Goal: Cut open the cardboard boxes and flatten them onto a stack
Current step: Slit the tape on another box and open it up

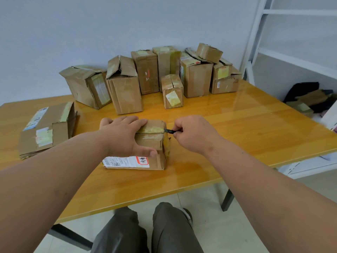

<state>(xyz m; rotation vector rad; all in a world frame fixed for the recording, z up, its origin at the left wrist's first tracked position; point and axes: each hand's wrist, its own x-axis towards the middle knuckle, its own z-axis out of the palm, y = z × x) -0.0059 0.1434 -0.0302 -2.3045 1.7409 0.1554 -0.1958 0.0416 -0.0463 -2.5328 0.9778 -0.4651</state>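
The left hand (124,136) lies spread across the small box (151,143) at table centre, pinning it. At its 3 o'clock, the right hand (189,133) pinches a black cutter (170,131) against the taped seam. Uncut boxes (145,77) wait at 12; flattened cardboard (45,130) lies at 9.

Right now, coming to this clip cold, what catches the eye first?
The two bare arms meeting at the small taped box near the table's front edge: the left hand presses down on its top while the right hand holds a small black cutter at the right end of the tape seam. Behind, a row of upright cardboard boxes lines the wall, and flattened cardboard lies stacked at the left of the yellow table.
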